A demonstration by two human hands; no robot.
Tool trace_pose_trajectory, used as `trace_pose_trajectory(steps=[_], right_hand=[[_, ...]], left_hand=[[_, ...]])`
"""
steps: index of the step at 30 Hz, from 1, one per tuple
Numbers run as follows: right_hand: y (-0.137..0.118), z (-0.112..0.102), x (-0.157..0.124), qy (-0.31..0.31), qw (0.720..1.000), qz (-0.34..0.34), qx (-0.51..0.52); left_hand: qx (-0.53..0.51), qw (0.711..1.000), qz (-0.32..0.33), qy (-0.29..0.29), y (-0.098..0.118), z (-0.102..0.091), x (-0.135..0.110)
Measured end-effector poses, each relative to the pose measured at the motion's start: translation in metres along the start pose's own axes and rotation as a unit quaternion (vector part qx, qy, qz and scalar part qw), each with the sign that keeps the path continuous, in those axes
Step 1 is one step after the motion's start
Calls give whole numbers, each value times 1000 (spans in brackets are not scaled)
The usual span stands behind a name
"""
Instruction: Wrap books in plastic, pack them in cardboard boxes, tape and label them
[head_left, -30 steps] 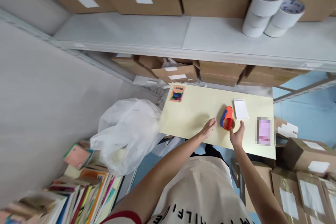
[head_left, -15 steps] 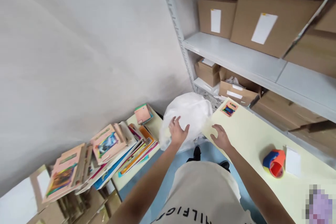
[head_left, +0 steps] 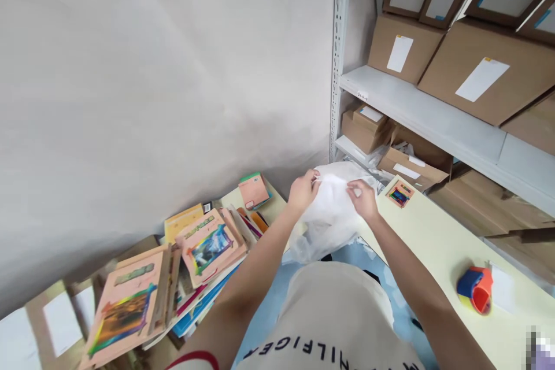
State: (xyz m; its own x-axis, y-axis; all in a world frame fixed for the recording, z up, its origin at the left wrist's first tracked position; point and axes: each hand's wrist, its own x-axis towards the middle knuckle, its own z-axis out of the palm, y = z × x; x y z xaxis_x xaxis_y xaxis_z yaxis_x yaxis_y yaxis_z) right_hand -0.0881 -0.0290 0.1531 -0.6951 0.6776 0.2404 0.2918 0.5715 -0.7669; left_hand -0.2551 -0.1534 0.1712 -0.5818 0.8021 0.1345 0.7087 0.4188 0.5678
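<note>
A white, translucent plastic bag [head_left: 332, 205] hangs in front of my body, in the gap between the two tables. My left hand [head_left: 305, 189] pinches its upper edge on the left side. On the right side, my right hand [head_left: 362, 198] grips the bag between thumb and fingers. The film stretches between both hands, and its lower part droops toward the blue floor. Whether anything lies inside the bag I cannot tell.
Books [head_left: 208, 243] lie in piles on the left, with a small stack [head_left: 255, 191] near the wall. On the right table [head_left: 427, 231] are a small picture card [head_left: 399, 193] and a red-blue-yellow tape roll or ring [head_left: 476, 290]. Shelving [head_left: 416, 107] holds cardboard boxes [head_left: 485, 72].
Both hands, apart and spread before, have closed on the bag's edge and moved up. The bag now looks flatter and is pulled between them. The view has shifted left.
</note>
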Motion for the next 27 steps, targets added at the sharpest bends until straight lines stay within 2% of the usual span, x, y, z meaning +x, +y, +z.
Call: trace_pose_trajectory(steps=[5, 7, 9, 12, 14, 15, 17, 21, 24, 27], right_hand=[[-30, -78, 20, 166, 986, 4, -24], [-41, -114, 19, 187, 981, 22, -48], [-45, -146, 10, 151, 984, 73, -60], [-31, -183, -16, 6, 983, 182, 5], [-12, -197, -38, -44, 965, 250, 71], [0, -199, -50, -33, 956, 275, 97], [24, -197, -74, 33, 940, 308, 142], [69, -176, -121, 173, 897, 346, 215], [98, -164, -158, 263, 881, 348, 184], [122, -161, -193, 313, 878, 356, 65]], left_hand=[[62, 995, 55, -47, 22, -61, 38], [49, 991, 91, -81, 25, -77, 50], [22, 987, 110, -119, 25, -87, 60], [-8, 978, 102, -184, 23, -88, 74], [-19, 968, 95, -231, 24, -78, 83], [-26, 963, 97, -249, 25, -70, 88], [-45, 957, 110, -266, 32, -49, 96], [-30, 955, 147, -255, 53, 3, 103], [35, 956, 172, -233, 74, 41, 96], [136, 953, 205, -175, 100, 73, 77]])
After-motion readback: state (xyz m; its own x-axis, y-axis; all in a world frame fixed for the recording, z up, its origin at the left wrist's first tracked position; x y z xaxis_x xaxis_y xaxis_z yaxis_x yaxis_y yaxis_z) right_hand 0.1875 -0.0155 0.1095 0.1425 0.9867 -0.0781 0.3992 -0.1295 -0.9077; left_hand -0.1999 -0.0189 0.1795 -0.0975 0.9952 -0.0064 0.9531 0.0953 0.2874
